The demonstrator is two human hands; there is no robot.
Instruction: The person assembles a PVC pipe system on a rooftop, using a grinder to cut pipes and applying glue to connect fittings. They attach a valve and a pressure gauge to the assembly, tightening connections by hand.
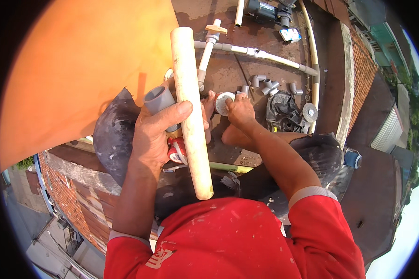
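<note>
My left hand point(159, 128) is closed around a long white pipe point(191, 116), which stands tilted across the view. The same hand also holds a grey pipe fitting point(159, 99), its round mouth facing up. Just below this hand is a small red-and-white object point(177, 151), partly covered. My right hand point(241, 110) is at a round, pale-topped tin with a red edge point(223, 105). Its fingers are pinched together over the top, and what they grip there is hidden. A bare foot point(209, 109) shows beside the tin, partly behind the pipe.
White pipes joined with grey fittings point(265, 54) run across the brown surface, including a valve with a tan handle point(216, 29). Loose grey elbows point(270, 87), a black plastic bag point(282, 110) and a grey disc tool point(309, 112) lie right. A dark pump point(261, 11) stands far off. An orange wall point(88, 60) rises left.
</note>
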